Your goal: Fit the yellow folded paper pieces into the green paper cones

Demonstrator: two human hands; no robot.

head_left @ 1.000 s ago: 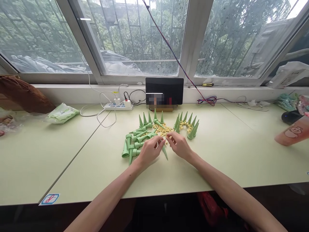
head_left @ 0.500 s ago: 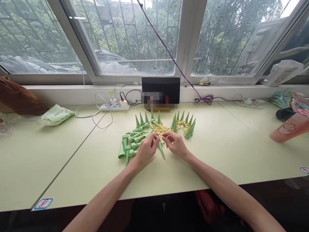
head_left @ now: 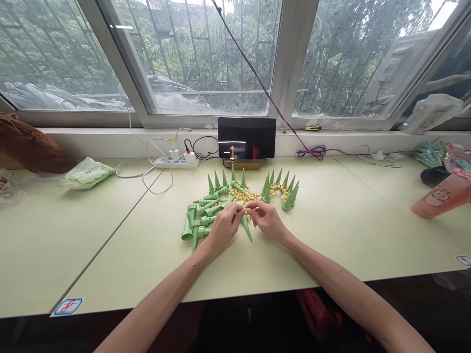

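Note:
Over the middle of the desk, my left hand (head_left: pixel 227 223) and my right hand (head_left: pixel 268 218) meet at the fingertips, both pinched closed. A small yellow peg seems to be held between them, mostly hidden by the fingers. Just below the fingertips a green plastic watering spike (head_left: pixel 247 229) lies with its tip toward me. Behind the hands spreads a pile of loose yellow pegs (head_left: pixel 246 196). Several green spikes (head_left: pixel 206 210) lie heaped beside my left hand. More spikes stand tip up in a row (head_left: pixel 218 180) at the back and in an arc (head_left: pixel 293 196) to the right, around other yellow pegs (head_left: pixel 279 188).
A dark-screened tablet (head_left: pixel 246 138) leans at the back against the sill. To its left are a power strip (head_left: pixel 176 161) with cables and a green-white packet (head_left: pixel 90 172). A pink cup (head_left: pixel 436 195) and a black mouse (head_left: pixel 434 176) are at the far right.
My fingertips have come together, the right hand closing in on the left; the yellow peg visible between them half a second ago is now mostly covered. The camera view has shifted slightly.

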